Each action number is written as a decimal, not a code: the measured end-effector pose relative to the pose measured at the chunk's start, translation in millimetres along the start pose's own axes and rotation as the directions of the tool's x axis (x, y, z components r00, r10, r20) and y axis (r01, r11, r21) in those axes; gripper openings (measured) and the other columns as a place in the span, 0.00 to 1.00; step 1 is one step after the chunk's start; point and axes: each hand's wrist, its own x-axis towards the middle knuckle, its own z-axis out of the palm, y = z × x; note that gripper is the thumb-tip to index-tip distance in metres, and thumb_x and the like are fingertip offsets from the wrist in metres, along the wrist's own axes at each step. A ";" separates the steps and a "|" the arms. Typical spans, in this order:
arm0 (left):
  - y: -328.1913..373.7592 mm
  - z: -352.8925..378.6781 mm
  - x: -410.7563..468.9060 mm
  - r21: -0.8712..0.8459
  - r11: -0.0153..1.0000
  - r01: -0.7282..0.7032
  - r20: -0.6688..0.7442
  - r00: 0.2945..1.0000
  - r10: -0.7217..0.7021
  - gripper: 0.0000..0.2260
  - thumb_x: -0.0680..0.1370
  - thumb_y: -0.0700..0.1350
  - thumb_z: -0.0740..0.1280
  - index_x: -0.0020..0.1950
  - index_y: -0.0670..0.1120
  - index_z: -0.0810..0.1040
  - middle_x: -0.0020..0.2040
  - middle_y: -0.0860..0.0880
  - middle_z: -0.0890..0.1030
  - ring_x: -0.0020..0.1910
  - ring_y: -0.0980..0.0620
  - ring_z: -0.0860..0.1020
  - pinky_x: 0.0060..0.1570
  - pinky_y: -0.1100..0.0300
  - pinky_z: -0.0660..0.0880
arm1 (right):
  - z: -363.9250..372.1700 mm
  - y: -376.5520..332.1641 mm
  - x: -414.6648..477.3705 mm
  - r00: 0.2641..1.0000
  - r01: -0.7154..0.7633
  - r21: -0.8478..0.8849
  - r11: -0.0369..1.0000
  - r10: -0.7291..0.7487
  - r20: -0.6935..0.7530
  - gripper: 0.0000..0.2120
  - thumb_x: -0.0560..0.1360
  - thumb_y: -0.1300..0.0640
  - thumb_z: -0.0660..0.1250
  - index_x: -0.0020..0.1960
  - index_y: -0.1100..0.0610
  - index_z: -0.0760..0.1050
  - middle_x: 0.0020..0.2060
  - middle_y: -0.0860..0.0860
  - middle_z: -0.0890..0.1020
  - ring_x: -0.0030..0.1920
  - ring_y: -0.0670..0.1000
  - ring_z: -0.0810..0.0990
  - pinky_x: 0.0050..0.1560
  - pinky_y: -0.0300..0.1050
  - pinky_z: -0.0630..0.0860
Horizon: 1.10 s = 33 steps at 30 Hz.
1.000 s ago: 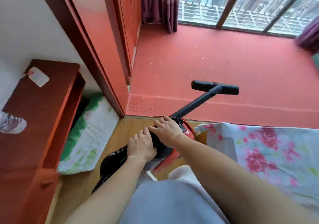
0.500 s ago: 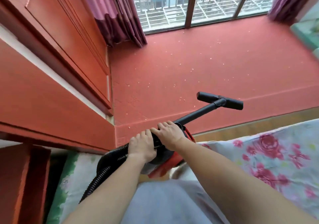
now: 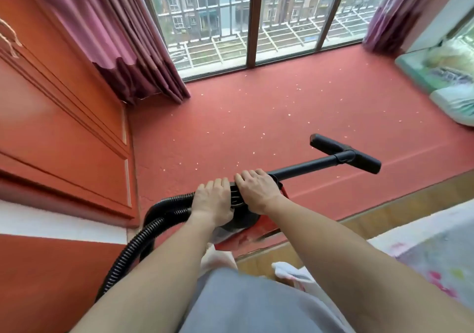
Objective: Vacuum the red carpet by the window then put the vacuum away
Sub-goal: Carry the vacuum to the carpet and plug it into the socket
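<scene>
At the edge of the red carpet (image 3: 256,112), we curl left grip (image 3: 213,202) and right grip (image 3: 256,191) round the vacuum (image 3: 302,168), presumably to steer its nozzle (image 3: 343,157) over the crumbs (image 3: 197,164).

Your left hand (image 3: 214,202) and right hand (image 3: 256,191) wrap the vacuum (image 3: 247,216), hiding its handle and most of its body. The hose (image 3: 133,245) vanishes behind your left forearm. Specks (image 3: 197,164) on the carpet (image 3: 256,117) are too small to identify. The bedding (image 3: 436,268) at right is blurred and cut by the edge.

open: red carpet (image 3: 256,117) ahead to window (image 3: 252,20)
left block: cabinet (image 3: 59,117), curtain (image 3: 123,38)
right block: bedding (image 3: 446,76), bed (image 3: 423,250)
</scene>
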 end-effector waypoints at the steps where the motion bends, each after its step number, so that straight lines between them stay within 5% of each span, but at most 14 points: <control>1: -2.8 -3.1 20.7 -0.002 0.999 -0.032 0.001 0.999 0.032 0.21 0.73 0.51 0.66 0.63 0.46 0.69 0.58 0.48 0.77 0.57 0.46 0.77 0.56 0.51 0.71 | -2.7 11.1 11.9 0.999 -0.034 0.012 0.999 0.034 0.023 0.25 0.69 0.59 0.71 0.63 0.57 0.67 0.57 0.54 0.78 0.58 0.57 0.78 0.61 0.50 0.70; 7: -5.9 -45.9 146.2 0.055 0.953 -0.298 0.010 0.955 0.298 0.22 0.71 0.49 0.67 0.63 0.46 0.70 0.59 0.48 0.77 0.57 0.46 0.77 0.55 0.51 0.70 | -27.8 83.9 69.3 0.960 -0.277 0.081 0.957 0.273 0.063 0.26 0.68 0.58 0.72 0.63 0.56 0.67 0.56 0.54 0.78 0.59 0.57 0.77 0.62 0.51 0.70; 17: 60.1 -110.1 343.6 0.253 0.726 -0.639 0.078 0.762 0.643 0.21 0.70 0.49 0.66 0.62 0.47 0.70 0.57 0.48 0.78 0.57 0.45 0.77 0.57 0.51 0.71 | -43.1 223.8 127.1 0.790 -0.606 0.269 0.748 0.607 0.092 0.29 0.69 0.58 0.72 0.67 0.56 0.66 0.59 0.55 0.77 0.60 0.57 0.77 0.61 0.51 0.72; 24: 144.2 -138.7 452.2 0.307 0.674 -0.671 0.136 0.732 0.667 0.21 0.70 0.50 0.66 0.61 0.47 0.70 0.57 0.48 0.78 0.56 0.45 0.77 0.54 0.52 0.70 | -35.2 355.9 150.3 0.782 -0.612 0.329 0.719 0.612 0.117 0.34 0.69 0.57 0.72 0.72 0.57 0.63 0.60 0.55 0.77 0.62 0.57 0.76 0.64 0.52 0.72; 33: 248.7 -195.9 601.1 0.356 0.600 -0.716 0.135 0.675 0.725 0.22 0.69 0.50 0.68 0.61 0.46 0.70 0.55 0.49 0.78 0.54 0.46 0.77 0.52 0.52 0.70 | -56.7 529.7 183.0 0.733 -0.663 0.338 0.667 0.671 0.112 0.27 0.69 0.58 0.71 0.65 0.57 0.66 0.57 0.56 0.78 0.57 0.57 0.78 0.58 0.50 0.72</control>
